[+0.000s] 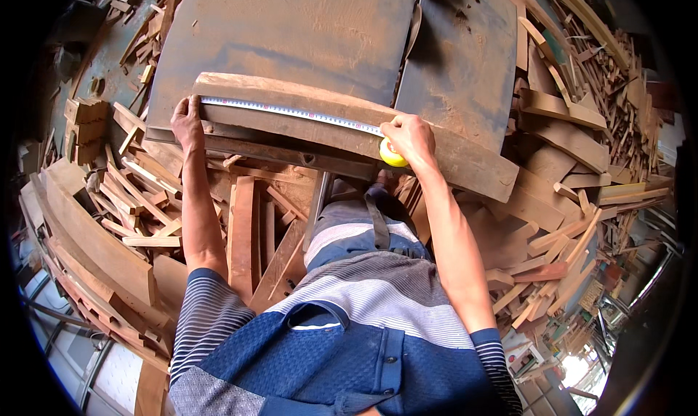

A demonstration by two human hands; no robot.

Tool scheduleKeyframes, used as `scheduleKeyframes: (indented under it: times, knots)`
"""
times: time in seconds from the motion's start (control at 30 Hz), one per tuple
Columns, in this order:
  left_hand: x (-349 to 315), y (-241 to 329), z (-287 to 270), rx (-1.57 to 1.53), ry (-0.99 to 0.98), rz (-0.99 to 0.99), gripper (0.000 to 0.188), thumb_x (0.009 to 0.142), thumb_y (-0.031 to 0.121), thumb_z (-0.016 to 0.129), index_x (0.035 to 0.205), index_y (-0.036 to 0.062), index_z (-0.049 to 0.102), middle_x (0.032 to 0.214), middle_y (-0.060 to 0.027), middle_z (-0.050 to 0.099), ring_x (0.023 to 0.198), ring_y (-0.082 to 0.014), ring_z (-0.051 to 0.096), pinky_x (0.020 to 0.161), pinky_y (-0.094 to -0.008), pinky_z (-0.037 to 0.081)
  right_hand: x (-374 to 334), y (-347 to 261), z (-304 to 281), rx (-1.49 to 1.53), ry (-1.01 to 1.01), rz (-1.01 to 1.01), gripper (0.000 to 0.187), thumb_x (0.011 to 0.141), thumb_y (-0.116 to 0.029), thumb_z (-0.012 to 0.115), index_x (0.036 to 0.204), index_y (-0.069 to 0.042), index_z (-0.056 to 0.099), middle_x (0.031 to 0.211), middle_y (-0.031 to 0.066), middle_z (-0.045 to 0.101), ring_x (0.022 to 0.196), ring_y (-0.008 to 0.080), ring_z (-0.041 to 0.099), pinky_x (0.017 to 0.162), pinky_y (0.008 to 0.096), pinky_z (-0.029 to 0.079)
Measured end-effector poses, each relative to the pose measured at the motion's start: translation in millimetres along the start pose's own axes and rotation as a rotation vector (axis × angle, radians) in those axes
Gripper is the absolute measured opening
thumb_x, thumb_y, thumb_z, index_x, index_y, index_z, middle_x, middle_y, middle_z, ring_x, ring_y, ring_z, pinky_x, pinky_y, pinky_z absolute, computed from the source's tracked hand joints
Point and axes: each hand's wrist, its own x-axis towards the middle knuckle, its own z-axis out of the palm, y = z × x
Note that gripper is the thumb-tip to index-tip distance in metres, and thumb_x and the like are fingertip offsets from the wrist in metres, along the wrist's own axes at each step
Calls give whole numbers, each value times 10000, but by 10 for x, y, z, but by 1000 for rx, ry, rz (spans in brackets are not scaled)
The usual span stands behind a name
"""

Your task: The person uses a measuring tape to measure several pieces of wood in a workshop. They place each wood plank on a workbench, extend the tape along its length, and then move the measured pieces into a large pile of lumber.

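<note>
A long brown wooden board [458, 165] lies along the near edge of the metal saw table, its right end sticking out past the table. The white blade of a tape measure [392, 153] is stretched over the board's face from its left end to right of the middle. At the left end my left hand [187, 122] pinches the blade's tip against the wood. My right hand [411, 136] is closed around the yellow case, its thumb and fingers pressing by the blade where it leaves the case.
Behind the board spreads the dusty saw table [305, 31], split by a dark slot [400, 74]. Offcuts [138, 198] are heaped at the left beside curved boards [102, 227]. More scrap wood [567, 256] and thick blocks [563, 140] crowd the right side. Planks [243, 227] stand below the table.
</note>
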Motion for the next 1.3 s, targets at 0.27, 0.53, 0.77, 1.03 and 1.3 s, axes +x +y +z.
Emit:
scheduleKeyframes:
  times: [0.27,0.53,0.77,1.03,1.3]
  knots:
    - [-71,98,36,-103,-4,-19,383,1017,282,734,1192,-59,732,1039,-61,765,923,-105,656,860,-253,516,37,-112,-46,-8,12,42,305,813,-387,675,891,-131,822,775,98,775,814,300,757,774,416,574]
    - [-53,48,40,-160,18,-53,396,999,273,759,1216,-56,728,1078,-69,765,960,-109,665,901,-251,516,245,-149,-66,-126,16,61,299,779,-376,693,890,-130,821,788,118,776,836,324,757,788,417,577]
    - [-31,70,-34,-175,-32,-81,413,975,270,791,1229,-50,731,1136,-82,764,1013,-118,669,942,-254,511,289,-226,-127,-160,-71,85,308,768,-353,701,923,-121,831,887,154,787,894,355,757,824,435,580]
    - [43,71,-81,-190,-81,-105,381,988,259,777,1196,-57,734,1066,-51,753,943,-100,651,883,-245,514,447,-171,-114,-179,-151,77,332,769,-318,691,1003,-134,839,1003,192,782,978,385,746,885,449,571]
    - [56,-4,-63,-206,-74,-97,318,991,198,769,1184,-52,729,1061,-38,747,936,-85,654,869,-227,517,380,-114,-36,-151,-184,83,298,793,-327,651,925,-120,819,959,201,769,954,394,739,863,454,568]
